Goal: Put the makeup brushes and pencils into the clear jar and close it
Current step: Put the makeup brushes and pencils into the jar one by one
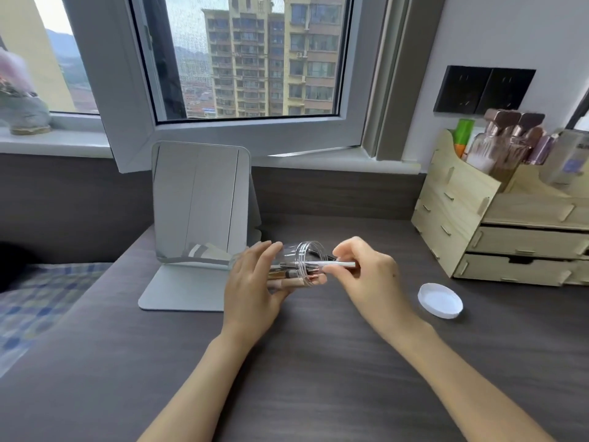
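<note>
- Middle of the frame: left hand (251,282) is wrapped around the clear jar (298,263), tipped on its side with the open mouth pointing right, held up off the desk (318,362).
- Right hand (366,269) has its fingers pinched together on a silver-handled brush (334,265) — half in the mouth, handle end sticking out.
- Several brushes and pencils (287,275) look to be inside already, can't count them through the plastic.
- No loose ones visible on the desk, so I'd guess this is the last or near it.
- White lid (440,300) sits flat at right, well apart from the jar — closing isn't done yet.
</note>
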The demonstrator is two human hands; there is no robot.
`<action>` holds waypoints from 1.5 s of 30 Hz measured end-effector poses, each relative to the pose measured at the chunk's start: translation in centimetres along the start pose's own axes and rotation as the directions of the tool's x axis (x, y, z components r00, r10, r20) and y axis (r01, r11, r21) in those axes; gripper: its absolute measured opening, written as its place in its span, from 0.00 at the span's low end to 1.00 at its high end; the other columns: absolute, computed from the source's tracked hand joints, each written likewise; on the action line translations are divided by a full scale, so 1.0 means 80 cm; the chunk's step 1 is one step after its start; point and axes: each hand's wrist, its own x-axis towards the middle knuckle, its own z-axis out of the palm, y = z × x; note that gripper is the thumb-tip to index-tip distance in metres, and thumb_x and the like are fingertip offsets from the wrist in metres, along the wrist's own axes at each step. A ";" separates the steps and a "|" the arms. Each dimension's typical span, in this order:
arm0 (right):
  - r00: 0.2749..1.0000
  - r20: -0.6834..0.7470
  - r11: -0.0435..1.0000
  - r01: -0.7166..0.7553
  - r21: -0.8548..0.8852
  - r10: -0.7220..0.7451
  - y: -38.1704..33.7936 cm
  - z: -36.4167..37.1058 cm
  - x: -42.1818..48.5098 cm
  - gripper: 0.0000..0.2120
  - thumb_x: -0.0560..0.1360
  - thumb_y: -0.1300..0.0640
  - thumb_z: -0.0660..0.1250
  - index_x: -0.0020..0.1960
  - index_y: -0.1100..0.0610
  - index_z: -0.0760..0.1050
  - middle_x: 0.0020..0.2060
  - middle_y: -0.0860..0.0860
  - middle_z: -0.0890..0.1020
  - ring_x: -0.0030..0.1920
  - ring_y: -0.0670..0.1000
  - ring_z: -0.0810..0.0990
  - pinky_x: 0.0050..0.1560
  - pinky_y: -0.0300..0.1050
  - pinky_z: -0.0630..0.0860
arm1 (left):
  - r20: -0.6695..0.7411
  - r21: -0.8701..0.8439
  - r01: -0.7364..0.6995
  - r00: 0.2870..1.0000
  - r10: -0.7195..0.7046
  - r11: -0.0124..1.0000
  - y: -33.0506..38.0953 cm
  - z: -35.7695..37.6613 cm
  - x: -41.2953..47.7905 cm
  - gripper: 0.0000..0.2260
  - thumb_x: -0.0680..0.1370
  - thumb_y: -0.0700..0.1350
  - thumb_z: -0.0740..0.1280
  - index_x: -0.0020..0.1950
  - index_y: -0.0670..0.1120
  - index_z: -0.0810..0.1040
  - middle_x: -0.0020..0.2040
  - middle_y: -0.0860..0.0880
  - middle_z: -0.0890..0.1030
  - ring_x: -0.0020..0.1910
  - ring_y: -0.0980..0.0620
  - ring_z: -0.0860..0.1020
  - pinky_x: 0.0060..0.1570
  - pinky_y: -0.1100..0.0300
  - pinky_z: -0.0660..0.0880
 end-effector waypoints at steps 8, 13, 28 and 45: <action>0.995 -0.066 0.991 -0.064 0.116 0.072 -0.007 0.017 0.010 0.02 0.70 0.58 0.71 0.40 0.56 0.81 0.30 0.48 0.79 0.30 0.42 0.75 0.32 0.30 0.68 | 0.016 0.004 -0.002 1.000 0.002 1.000 0.001 -0.001 0.000 0.31 0.64 0.47 0.79 0.63 0.47 0.69 0.59 0.43 0.77 0.59 0.46 0.71 0.55 0.50 0.72; 0.996 -0.074 0.992 0.053 0.111 -0.045 0.014 0.010 0.008 0.09 0.75 0.57 0.64 0.52 0.54 0.81 0.36 0.50 0.77 0.33 0.43 0.74 0.34 0.30 0.65 | 0.014 0.017 -0.004 1.000 0.004 1.000 -0.001 -0.001 0.000 0.31 0.64 0.47 0.78 0.63 0.46 0.69 0.59 0.43 0.77 0.58 0.43 0.74 0.52 0.48 0.74; 0.954 0.000 0.915 -0.288 -0.284 0.300 0.123 0.057 0.001 0.07 0.74 0.55 0.66 0.44 0.59 0.79 0.41 0.55 0.82 0.45 0.57 0.78 0.43 0.49 0.72 | -0.049 0.050 0.069 0.997 -0.066 0.996 -0.003 -0.001 0.003 0.33 0.61 0.44 0.80 0.62 0.45 0.71 0.56 0.42 0.78 0.54 0.42 0.76 0.49 0.58 0.69; 0.983 -0.181 0.965 0.037 0.261 0.012 0.037 0.011 -0.020 0.05 0.73 0.64 0.63 0.45 0.56 0.76 0.38 0.49 0.79 0.38 0.48 0.77 0.39 0.35 0.72 | -0.023 0.058 0.002 1.000 -0.001 0.998 -0.001 0.002 0.002 0.33 0.62 0.45 0.80 0.62 0.47 0.70 0.58 0.43 0.78 0.56 0.43 0.74 0.51 0.50 0.73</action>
